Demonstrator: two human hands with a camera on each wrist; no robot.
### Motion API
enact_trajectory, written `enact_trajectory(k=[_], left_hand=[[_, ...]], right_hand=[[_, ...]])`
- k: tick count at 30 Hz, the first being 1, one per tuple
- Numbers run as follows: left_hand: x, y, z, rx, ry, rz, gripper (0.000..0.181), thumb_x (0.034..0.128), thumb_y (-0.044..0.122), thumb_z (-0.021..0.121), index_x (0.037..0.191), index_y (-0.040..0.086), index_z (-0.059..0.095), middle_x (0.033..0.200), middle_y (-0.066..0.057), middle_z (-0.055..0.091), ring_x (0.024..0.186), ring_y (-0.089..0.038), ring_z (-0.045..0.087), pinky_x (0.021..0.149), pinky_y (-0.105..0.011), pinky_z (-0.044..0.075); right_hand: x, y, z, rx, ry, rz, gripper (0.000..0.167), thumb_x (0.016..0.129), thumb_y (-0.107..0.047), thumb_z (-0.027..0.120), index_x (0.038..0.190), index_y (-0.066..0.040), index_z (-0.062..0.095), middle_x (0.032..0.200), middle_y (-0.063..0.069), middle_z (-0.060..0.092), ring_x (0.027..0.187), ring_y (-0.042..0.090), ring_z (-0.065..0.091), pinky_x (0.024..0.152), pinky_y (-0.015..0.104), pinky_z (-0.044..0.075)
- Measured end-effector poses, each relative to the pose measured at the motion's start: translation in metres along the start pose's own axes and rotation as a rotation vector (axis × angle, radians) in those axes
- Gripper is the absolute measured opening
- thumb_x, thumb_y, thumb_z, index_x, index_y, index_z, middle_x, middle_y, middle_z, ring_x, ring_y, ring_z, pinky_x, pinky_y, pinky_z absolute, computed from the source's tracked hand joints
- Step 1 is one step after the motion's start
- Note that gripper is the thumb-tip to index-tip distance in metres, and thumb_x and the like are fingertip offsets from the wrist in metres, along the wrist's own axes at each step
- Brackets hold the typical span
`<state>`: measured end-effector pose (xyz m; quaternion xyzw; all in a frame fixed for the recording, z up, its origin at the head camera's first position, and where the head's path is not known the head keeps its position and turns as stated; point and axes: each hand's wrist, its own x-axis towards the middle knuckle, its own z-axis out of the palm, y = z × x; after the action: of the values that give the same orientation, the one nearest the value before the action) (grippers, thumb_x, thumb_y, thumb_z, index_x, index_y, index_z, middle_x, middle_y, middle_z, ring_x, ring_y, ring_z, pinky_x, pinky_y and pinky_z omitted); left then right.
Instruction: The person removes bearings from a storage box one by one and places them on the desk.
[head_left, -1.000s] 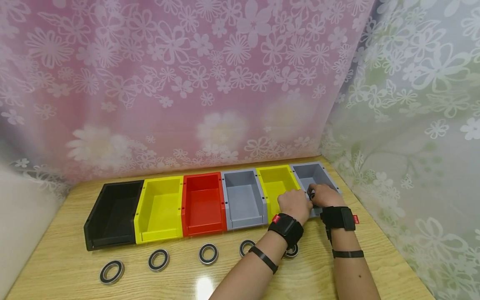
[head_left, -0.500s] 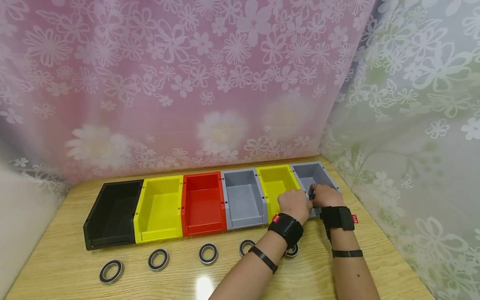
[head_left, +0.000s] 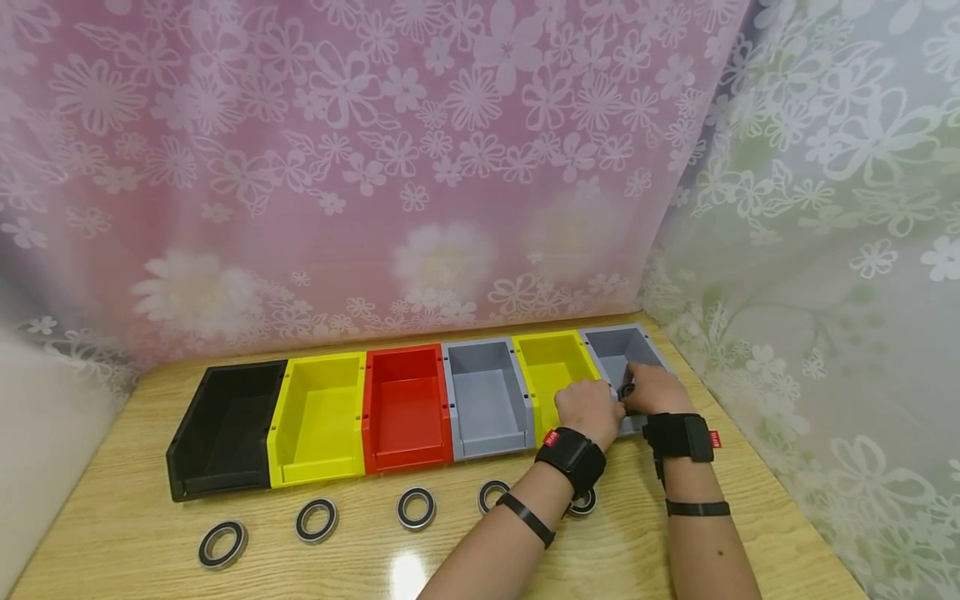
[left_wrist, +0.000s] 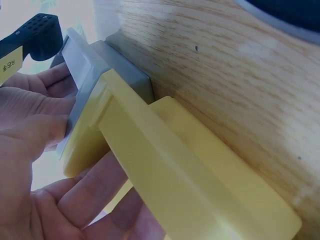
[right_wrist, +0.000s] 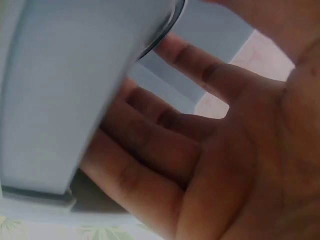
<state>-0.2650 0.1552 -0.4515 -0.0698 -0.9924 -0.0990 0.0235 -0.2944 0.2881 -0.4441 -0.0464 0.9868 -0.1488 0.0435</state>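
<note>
At the right end of a row of bins, my left hand [head_left: 590,410] grips the front of the right-hand yellow bin [head_left: 553,367] where it meets the end grey bin [head_left: 617,342]. In the left wrist view the thumb presses the joined walls, and other fingers [left_wrist: 95,187] reach behind the yellow side. My right hand [head_left: 658,390] reaches into the end grey bin and pinches a ball bearing [head_left: 626,390], black with a silver rim. Only an edge of that bearing [right_wrist: 167,32] shows in the right wrist view, beside the fingertips; the bin wall hides part of the fingers.
Left of these stand a grey bin [head_left: 489,396], a red bin [head_left: 408,408], another yellow bin [head_left: 322,417] and a black bin [head_left: 228,429]. Several bearings lie in front on the wooden table [head_left: 337,575], including one [head_left: 416,508] before the red bin. A curtain [head_left: 375,167] hangs behind.
My right hand has shifted slightly within the end grey bin, and more of the pinched bearing shows now. The left hand and the bins have stayed put.
</note>
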Motion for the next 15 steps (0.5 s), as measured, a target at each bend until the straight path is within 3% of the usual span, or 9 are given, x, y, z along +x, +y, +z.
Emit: enact_trajectory(k=[9, 15], left_hand=[[-0.001, -0.001, -0.001, 0.004, -0.004, -0.001, 0.047, 0.0936, 0.061, 0.066, 0.072, 0.020, 0.071, 0.057, 0.002, 0.052, 0.053, -0.017, 0.054, 0.049, -0.033, 0.042], [-0.002, -0.002, -0.002, -0.005, 0.015, 0.013, 0.048, 0.0930, 0.060, 0.068, 0.067, 0.019, 0.069, 0.054, 0.002, 0.050, 0.050, -0.017, 0.053, 0.047, -0.033, 0.041]], right_hand=[[-0.001, -0.004, -0.008, 0.081, -0.026, 0.004, 0.031, 0.082, -0.003, 0.074, 0.107, 0.006, 0.058, 0.087, 0.016, 0.062, 0.075, 0.029, 0.056, 0.067, 0.042, 0.047], [-0.007, -0.011, -0.018, 0.081, -0.014, 0.009, 0.038, 0.085, -0.005, 0.074, 0.116, 0.010, 0.056, 0.100, 0.024, 0.065, 0.080, 0.032, 0.058, 0.071, 0.044, 0.050]])
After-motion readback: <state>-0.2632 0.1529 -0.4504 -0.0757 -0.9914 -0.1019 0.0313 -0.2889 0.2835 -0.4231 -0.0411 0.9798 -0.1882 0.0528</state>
